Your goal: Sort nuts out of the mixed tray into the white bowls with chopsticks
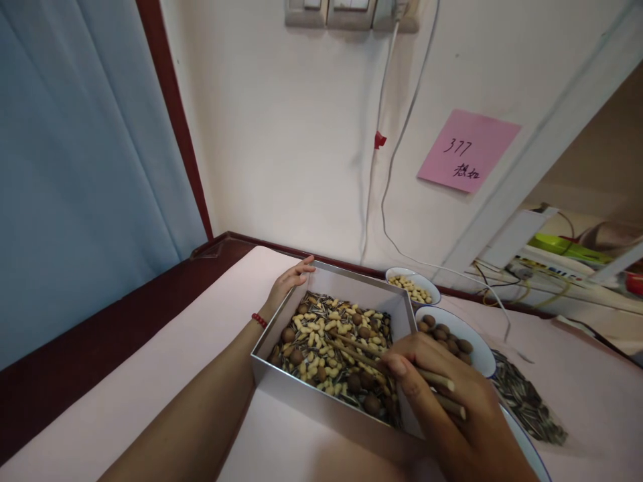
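A silver-edged box [294, 389] holds a mix of peanuts in their shells [310, 326], striped sunflower seeds and round brown nuts [296, 357]. My left hand [289, 282] grips the box's far left side, its fingertips over the rim. A red bead bracelet circles that wrist. In my right hand [442, 385] is a pair of wooden chopsticks [358, 356], pinched near the thick ends. Their tips reach down among the peanuts in the middle of the box. I cannot make out whether a nut sits between the tips.
Right of the box stand a bowl of peanuts [412, 289] and a bowl of brown nuts [479, 335]. A pile of sunflower seeds [527, 398] lies near a partly hidden bowl [525, 442]. A white cable [447, 261] hangs down the wall onto the table.
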The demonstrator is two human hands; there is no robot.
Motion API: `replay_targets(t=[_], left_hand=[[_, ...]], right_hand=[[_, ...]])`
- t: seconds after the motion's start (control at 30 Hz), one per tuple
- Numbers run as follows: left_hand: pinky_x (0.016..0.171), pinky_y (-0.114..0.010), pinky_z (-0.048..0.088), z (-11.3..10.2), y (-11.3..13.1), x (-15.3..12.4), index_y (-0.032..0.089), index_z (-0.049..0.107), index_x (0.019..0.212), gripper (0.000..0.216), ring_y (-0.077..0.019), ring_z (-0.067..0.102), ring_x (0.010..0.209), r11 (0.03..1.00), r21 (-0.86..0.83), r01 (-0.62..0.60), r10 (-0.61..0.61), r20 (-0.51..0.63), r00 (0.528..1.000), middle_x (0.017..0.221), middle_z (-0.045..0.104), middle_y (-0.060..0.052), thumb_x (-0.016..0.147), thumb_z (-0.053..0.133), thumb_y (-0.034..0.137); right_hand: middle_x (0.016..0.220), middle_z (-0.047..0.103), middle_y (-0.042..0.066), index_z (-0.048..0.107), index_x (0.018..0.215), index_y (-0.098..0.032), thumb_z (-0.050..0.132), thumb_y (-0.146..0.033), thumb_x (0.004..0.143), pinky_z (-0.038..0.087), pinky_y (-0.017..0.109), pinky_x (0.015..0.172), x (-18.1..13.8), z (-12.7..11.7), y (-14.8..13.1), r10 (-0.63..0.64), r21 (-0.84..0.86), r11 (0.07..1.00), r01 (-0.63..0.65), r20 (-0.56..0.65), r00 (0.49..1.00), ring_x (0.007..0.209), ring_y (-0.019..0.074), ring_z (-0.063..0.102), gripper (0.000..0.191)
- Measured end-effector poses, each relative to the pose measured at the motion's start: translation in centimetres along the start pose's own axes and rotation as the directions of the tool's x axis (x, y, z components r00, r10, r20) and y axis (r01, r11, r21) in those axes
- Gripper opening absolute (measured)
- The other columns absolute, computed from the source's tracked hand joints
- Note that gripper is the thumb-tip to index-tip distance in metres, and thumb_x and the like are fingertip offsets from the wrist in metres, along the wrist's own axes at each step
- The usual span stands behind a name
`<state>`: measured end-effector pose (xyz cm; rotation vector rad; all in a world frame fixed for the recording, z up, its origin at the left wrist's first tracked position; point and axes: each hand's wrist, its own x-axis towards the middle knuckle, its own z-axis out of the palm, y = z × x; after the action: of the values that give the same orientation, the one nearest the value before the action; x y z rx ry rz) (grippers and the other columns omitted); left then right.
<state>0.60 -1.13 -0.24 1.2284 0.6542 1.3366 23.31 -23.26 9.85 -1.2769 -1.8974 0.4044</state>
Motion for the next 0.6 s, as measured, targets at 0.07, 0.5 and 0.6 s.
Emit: replay_targets(t=[0.07,0.5,0.6], left_hand=[[0.124,-0.048,0.027,0.0,0.0,0.0,0.024,0.082,0.092,0.03,-0.0406,0.031,0.157,1.0,0.0,-0.001,0.001,0.001,1.0,0.156,0.058,-0.007,0.066,0.081,0.04],[0.123,-0.048,0.03,-0.1,0.0,0.0,0.024,0.083,0.092,0.029,-0.0415,0.034,0.155,1.0,0.023,0.001,-0.001,0.002,1.0,0.156,0.058,-0.006,0.068,0.08,0.039],[0.123,-0.047,0.03,-0.2,0.0,0.0,0.024,0.083,0.092,0.03,-0.0406,0.034,0.155,0.999,0.041,-0.006,0.006,-0.006,1.0,0.155,0.059,-0.006,0.068,0.079,0.04]], right_hand=[[0.083,0.065,-0.001,0.063,0.088,-0.024,0.047,-0.029,0.109,0.049,0.024,0.071,0.0,0.1,0.1,-0.023,-0.005,1.0,0.023,0.021,1.0,0.079,0.0126,0.064,0.026],[0.079,0.065,-0.001,0.063,0.084,-0.024,0.048,-0.033,0.109,0.05,0.024,0.07,-0.3,-0.6,0.2,0.005,0.029,1.0,-0.004,-0.034,0.999,0.076,0.0129,0.065,0.03],[0.074,0.064,-0.001,0.062,0.079,-0.025,0.051,-0.036,0.107,0.05,0.024,0.064,-0.3,-1.6,-0.4,0.024,0.005,1.0,-0.023,-0.115,0.993,0.073,0.0146,0.066,0.033]])
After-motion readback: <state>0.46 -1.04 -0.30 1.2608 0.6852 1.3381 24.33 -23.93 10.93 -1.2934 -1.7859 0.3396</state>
